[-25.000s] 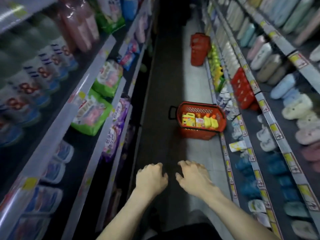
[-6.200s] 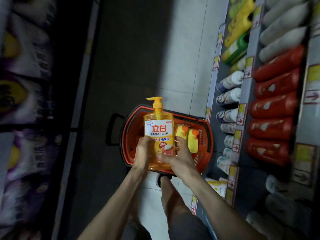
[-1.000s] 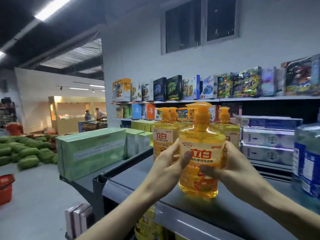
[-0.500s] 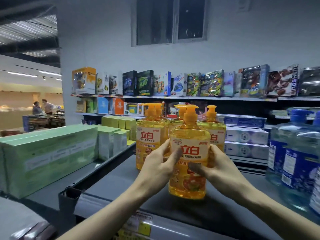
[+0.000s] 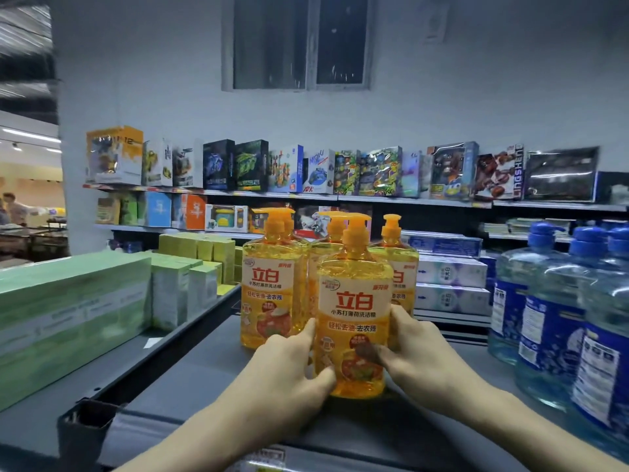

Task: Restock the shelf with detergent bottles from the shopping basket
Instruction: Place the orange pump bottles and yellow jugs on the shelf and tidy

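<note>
At your 12 o'clock, the front detergent bottle (image 5: pixel 354 301) has a white label with 立白 in big red characters, 小苏打薄荷洗洁精 beneath, and 轻松去油·去农残 on an orange band. The rear detergent bottle (image 5: pixel 269 277) at 11 o'clock shows the same 立白 label. On the far shelf (image 5: pixel 272 194), the orange toy box (image 5: pixel 114 155) at 10 o'clock reads "12", the white toy box (image 5: pixel 318 172) at 12 o'clock reads "MOKU", and the dark toy box (image 5: pixel 498 173) at 1 o'clock reads "LINGSHENG" vertically. You cannot read the print on the blue bottles (image 5: pixel 551 321) at 3 o'clock.
</note>
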